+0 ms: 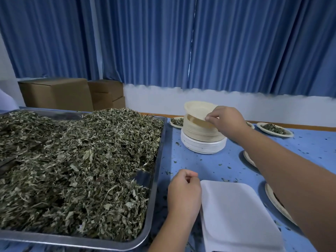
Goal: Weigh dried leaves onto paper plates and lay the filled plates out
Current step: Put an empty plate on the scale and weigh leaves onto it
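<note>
While right hand [227,122] pinches round beige paper plate [198,110], left hand [183,191] loosely curled, empty

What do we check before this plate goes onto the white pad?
1. Right hand's grip on top plate: ok, pinches the rim.
2. Only one plate lifted off the stack: cannot tell.
3. White pad bare: ok.
4. Left hand free: ok, holds nothing.
5. Leaves in tray: ok, heaped.
</note>
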A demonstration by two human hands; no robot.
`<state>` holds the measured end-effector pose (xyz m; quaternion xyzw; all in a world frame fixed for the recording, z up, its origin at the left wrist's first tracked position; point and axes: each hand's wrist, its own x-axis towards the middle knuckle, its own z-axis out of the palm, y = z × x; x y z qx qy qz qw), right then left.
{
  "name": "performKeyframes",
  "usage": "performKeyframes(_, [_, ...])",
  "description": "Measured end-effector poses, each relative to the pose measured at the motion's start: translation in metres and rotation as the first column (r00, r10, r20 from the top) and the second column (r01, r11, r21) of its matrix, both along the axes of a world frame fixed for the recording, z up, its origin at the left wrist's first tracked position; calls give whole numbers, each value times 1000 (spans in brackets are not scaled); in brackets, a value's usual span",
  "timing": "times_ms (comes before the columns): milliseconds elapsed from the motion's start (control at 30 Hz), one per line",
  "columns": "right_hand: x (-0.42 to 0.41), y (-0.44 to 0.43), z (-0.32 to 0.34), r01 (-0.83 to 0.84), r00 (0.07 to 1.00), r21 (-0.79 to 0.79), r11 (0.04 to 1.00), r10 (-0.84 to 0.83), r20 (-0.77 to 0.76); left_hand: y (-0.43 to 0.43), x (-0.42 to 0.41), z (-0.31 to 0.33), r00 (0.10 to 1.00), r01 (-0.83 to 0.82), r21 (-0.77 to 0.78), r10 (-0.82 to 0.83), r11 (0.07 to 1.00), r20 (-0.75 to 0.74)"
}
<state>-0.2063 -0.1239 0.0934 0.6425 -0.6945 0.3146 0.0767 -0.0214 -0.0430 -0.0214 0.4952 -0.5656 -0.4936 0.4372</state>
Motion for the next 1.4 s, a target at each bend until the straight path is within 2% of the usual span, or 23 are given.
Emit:
performKeyframes(200, [18,93,-27,-133,988,-93,987,124,-94,11,7,9,996,-65,-66,60,996,-72])
performKeyframes(300, [25,148,-42,-186,981,-127,974,177,-79,16,12,14,989,-98,-78,88,992,-122])
performKeyframes(467, [24,213,-62,-211,975,-86,974,204,-87,25,20,23,963,-175,-111,147,978,-226])
performKeyframes(733, [25,249,-75,-320,933,-15,947,312,-176,32,30,29,936,-211,-110,168,971,-310])
performKeyframes(833, [26,251,-73,-340,928,32,940,341,-151,34,31,29,943,-207,-120,165,971,-287])
performKeyframes(967, [25,251,-74,-330,929,183,926,354,-112,37,31,31,969,-183,-165,150,969,-197])
performKeyframes(1033, [23,251,-74,-328,929,213,920,355,-103,37,32,33,982,-179,-229,161,957,-96])
performKeyframes(1100, [23,252,-72,-325,934,215,921,348,-81,36,37,33,968,-179,-335,226,925,106])
performKeyframes(1133, [24,253,-72,-326,936,202,923,345,-65,35,41,34,917,-176,-401,298,899,266])
performKeyframes(1200, [24,254,-71,-334,939,150,930,342,-26,35,51,37,708,-133,-501,436,855,556])
performKeyframes(1233, [24,254,-71,-333,942,121,935,336,-6,35,55,40,601,-115,-516,473,849,645])
performKeyframes(1300, [23,254,-72,-318,948,76,945,318,16,38,66,47,444,-112,-496,490,861,750])
performKeyframes(1400, [21,251,-74,-311,950,25,950,311,23,42,88,48,306,-141,-377,402,915,863])
